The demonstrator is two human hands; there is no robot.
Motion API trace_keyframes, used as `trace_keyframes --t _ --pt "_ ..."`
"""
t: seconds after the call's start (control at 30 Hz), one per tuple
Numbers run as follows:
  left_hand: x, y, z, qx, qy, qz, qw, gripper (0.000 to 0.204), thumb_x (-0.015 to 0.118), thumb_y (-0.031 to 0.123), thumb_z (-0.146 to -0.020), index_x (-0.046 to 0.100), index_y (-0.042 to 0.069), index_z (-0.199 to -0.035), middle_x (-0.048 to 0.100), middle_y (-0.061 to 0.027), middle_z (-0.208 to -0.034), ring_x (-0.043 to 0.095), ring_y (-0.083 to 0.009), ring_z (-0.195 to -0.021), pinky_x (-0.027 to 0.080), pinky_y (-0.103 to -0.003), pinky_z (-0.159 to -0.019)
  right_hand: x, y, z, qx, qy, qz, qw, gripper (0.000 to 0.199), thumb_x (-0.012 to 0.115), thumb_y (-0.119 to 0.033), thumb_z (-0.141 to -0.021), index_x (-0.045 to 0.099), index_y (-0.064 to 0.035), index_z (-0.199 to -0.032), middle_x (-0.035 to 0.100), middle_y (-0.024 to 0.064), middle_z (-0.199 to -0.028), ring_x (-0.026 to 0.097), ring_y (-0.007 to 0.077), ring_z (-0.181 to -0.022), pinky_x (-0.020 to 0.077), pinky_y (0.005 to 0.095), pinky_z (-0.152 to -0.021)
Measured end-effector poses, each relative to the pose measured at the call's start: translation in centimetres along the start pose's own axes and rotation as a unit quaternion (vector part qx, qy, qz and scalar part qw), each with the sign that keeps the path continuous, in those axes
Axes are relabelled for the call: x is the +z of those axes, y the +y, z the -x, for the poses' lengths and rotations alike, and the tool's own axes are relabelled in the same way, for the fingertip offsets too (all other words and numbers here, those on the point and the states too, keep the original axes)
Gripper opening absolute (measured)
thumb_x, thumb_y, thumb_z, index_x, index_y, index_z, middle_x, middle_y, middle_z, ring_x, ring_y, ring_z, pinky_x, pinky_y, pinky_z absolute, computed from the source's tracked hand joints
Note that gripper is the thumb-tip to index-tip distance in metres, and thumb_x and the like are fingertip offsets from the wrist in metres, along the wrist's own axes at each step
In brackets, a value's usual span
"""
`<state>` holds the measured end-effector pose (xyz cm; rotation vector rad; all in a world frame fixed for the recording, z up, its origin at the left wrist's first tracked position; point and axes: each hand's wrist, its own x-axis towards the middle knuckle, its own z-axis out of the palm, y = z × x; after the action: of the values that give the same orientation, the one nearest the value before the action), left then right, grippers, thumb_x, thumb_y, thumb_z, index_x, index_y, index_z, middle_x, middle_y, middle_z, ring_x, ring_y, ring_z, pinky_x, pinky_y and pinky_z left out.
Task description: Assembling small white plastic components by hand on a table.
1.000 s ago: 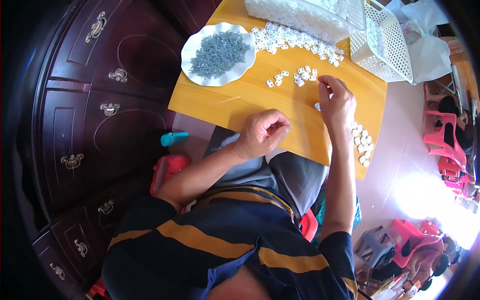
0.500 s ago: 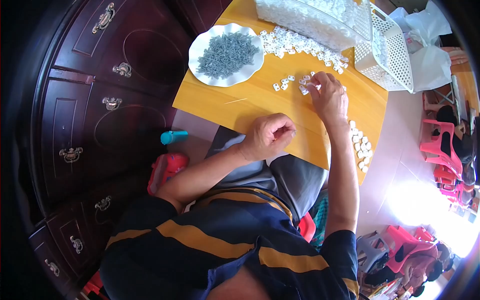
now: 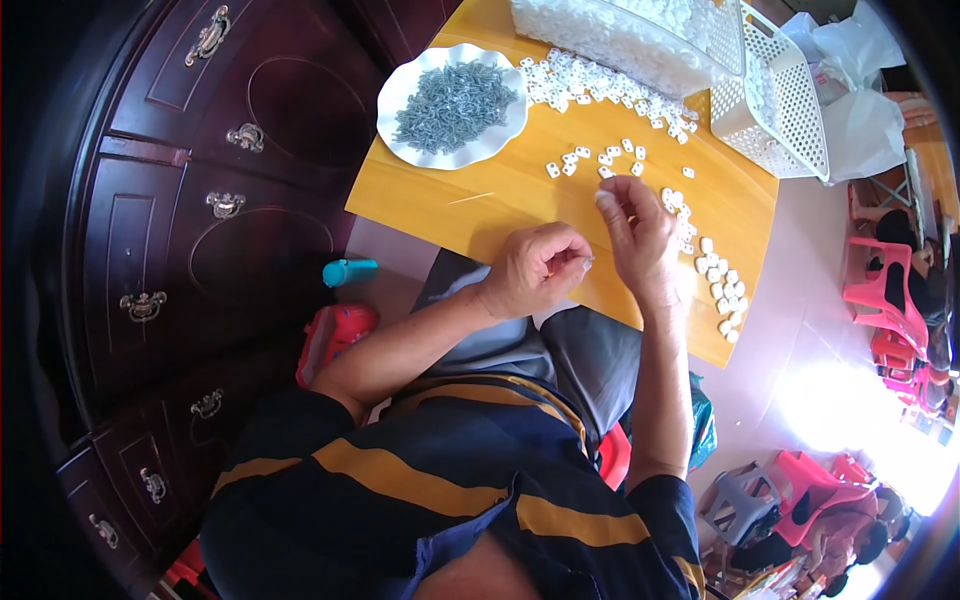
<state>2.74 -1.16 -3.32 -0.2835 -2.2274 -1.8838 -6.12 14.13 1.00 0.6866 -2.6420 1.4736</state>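
My left hand (image 3: 540,266) is curled closed above the table's near edge. Something tiny and greyish shows at its fingertips, too small to name. To its right, my right hand (image 3: 643,232) pinches a small white plastic piece (image 3: 604,196) between thumb and fingertips. Just beyond it, several loose white pieces with dark holes (image 3: 612,154) lie on the wooden table (image 3: 520,215). More white pieces (image 3: 680,215) lie along the right side of that hand, partly hidden by it. A white scalloped plate (image 3: 397,95) heaped with thin grey metal pieces (image 3: 455,108) stands at the far left.
A big spread of white pieces (image 3: 590,85) lies before a clear bin (image 3: 660,45) and a white perforated basket (image 3: 800,120). Rounded white pieces (image 3: 722,285) sit at the right edge. A thin stick (image 3: 472,197) lies below the plate. Dark drawers (image 3: 200,250) stand left.
My right hand has come back toward me from the loose pieces, with a white piece in its fingers. My left hand has stayed in place.
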Motion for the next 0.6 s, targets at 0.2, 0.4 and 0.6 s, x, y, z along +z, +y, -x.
trace_keyframes --t 0.2,0.4,0.6 --pt "-0.2 -0.2 -0.1 -0.067 0.035 0.074 0.994 0.004 0.067 0.001 -0.092 0.064 0.002 -0.091 0.062 0.0002 -0.075 0.055 -0.0030 -0.063 0.046 -0.023 -0.057 0.1 -1.5 2.3 0.030 -0.006 0.008 0.999 0.013 0.072 -0.010 -0.093 0.068 -0.0023 -0.103 0.071 0.0135 -0.085 0.071 0.0246 -0.074 0.0554 0.0345 -0.067" --pt "-0.3 -0.3 -0.1 -0.064 0.028 0.056 0.996 0.003 0.068 0.001 -0.093 0.065 0.001 -0.093 0.063 -0.0004 -0.076 0.057 -0.0037 -0.065 0.048 -0.023 -0.059 0.2 -1.2 2.9 0.079 -0.018 0.047 0.996 0.013 0.075 -0.012 -0.090 0.069 -0.0050 -0.100 0.071 0.0119 -0.081 0.072 0.0265 -0.070 0.0554 0.0354 -0.064" --pt "0.2 -0.1 -0.4 -0.041 0.045 0.072 0.996 0.003 0.067 0.002 -0.094 0.065 0.000 -0.094 0.066 -0.0025 -0.079 0.063 -0.0055 -0.071 0.052 -0.023 -0.064 0.1 -0.1 3.1 0.061 -0.002 0.043 0.997 0.010 0.074 -0.010 -0.090 0.069 -0.0034 -0.096 0.072 0.0120 -0.083 0.072 0.0262 -0.070 0.0558 0.0363 -0.064"
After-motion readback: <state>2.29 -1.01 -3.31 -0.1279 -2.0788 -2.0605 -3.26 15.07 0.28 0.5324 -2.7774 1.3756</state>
